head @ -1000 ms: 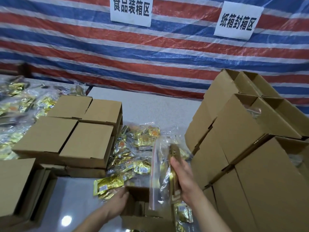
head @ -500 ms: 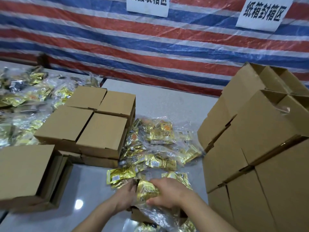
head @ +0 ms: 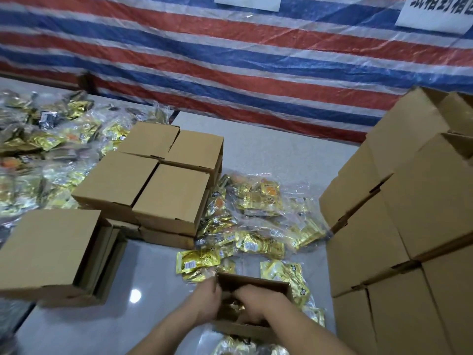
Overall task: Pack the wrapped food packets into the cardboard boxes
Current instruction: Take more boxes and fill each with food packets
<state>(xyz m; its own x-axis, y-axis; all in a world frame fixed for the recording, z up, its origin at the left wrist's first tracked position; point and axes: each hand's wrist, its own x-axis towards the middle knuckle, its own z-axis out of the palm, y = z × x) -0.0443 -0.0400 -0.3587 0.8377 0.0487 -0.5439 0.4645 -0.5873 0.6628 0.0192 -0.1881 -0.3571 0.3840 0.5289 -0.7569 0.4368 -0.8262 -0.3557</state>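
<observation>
A small open cardboard box [head: 253, 281] stands on the table at the bottom centre. Both my hands are at it. My left hand [head: 206, 301] grips the box's left wall, fingers reaching inside. My right hand [head: 258, 306] is inside the box, its fingers curled down over gold wrapped food packets [head: 236, 307]; the fingertips are hidden. More loose gold packets [head: 256, 219] in clear plastic lie just beyond the box, and one flat packet [head: 197, 261] lies at its far left corner.
Closed boxes [head: 153, 185] are stacked to the left of centre, with another box stack [head: 48, 249] nearer left. Tall stacked open boxes [head: 399, 226] wall off the right side. A big heap of packets [head: 38, 155] covers the far left. A striped tarp [head: 230, 60] hangs behind.
The tall bag of packets held upright over the box a second ago has been lowered. Both hands have dropped with it into the box, and the view has tilted downward.
</observation>
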